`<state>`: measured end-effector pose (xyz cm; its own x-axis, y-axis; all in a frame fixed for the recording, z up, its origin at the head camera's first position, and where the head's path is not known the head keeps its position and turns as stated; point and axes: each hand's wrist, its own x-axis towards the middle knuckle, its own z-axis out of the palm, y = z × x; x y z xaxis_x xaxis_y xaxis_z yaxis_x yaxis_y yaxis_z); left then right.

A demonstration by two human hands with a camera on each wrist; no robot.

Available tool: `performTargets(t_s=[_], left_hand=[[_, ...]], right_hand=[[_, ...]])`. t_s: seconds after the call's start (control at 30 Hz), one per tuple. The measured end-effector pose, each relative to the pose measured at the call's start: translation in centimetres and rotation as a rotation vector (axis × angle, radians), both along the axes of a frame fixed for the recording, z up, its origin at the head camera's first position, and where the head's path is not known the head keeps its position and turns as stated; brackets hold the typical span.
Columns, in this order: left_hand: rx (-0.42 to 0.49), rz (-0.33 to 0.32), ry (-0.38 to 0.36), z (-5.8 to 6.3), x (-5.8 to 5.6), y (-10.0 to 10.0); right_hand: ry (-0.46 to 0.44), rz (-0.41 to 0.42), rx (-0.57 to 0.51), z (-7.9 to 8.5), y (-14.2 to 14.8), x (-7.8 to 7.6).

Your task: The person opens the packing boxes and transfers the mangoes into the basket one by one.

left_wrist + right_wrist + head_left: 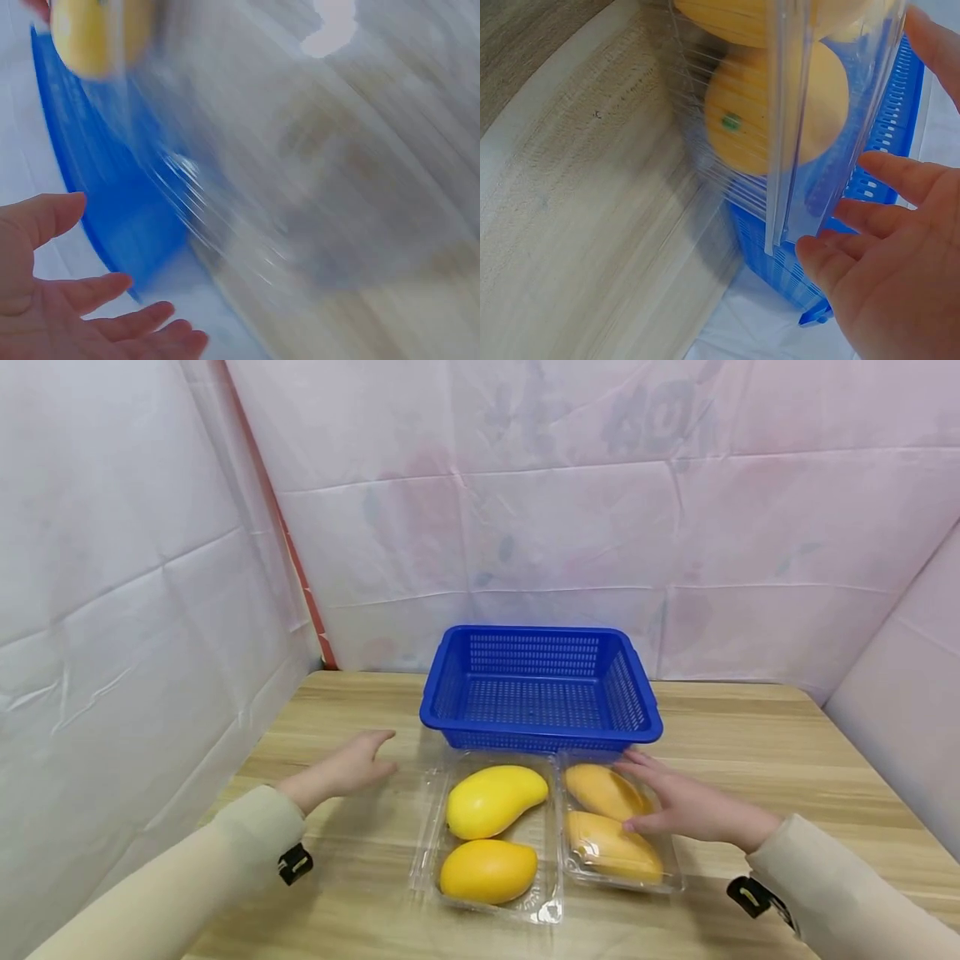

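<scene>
Two clear plastic boxes lie side by side. The left clear plastic box [546, 906] holds two yellow mangoes, one curved mango [491, 802] behind a rounder mango [489, 871]. In the right clear plastic box [667, 883], two orange-yellow mangoes [611, 843] lie under clear plastic. My right hand [682, 802] is over that box, fingers extended and fingertips at its top and far side; the right wrist view shows the fingertips along the box's rim [776, 150]. Left of the left box, my left hand [356, 766] hovers with fingers spread, holding nothing.
A blue plastic basket [540, 729] with slotted walls stands directly behind both boxes, with nothing in it. All rest on a wood-grain table [787, 752]. White patterned sheeting [562, 527] hangs behind the table and at both sides.
</scene>
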<state>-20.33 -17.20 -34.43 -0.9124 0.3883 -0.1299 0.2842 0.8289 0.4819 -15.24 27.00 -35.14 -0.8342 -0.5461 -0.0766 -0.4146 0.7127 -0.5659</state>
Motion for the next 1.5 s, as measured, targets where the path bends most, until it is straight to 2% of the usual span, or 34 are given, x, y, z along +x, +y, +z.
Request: performTargets(t_s=[0.13,0.3,0.43,0.57,0.77,1.07,1.5], left_hand=[[0.01,-0.086,0.095,0.8,1.6,3.3],[-0.082,-0.203,0.144,1.3,3.3,7.3],[-0.186,-0.285,0.158,0.9,3.9,9.5],[-0.284,-0.326,0.185,0.4,4.1,10.9],[-0.378,-0.308,0.154,-0.2,4.2,11.8],[-0.374,-0.277,0.097,-0.7,3.6,12.3],[-0.422,-0.276,0.127,-1.5,3.5,13.2]], right_hand=[[0.01,0.006,-0.001,-0.1,0.1,-0.1],[0.025,0.02,-0.01,0.0,0.1,-0.4],[0.033,0.026,-0.014,0.0,0.1,-0.7],[0.035,0.03,-0.002,-0.1,-0.1,-0.5],[0.042,0.049,0.034,-0.5,-0.7,0.1],[0.06,0.069,0.06,-1.1,-0.8,0.0],[0.086,0.103,0.057,-1.0,-0.7,-0.1]])
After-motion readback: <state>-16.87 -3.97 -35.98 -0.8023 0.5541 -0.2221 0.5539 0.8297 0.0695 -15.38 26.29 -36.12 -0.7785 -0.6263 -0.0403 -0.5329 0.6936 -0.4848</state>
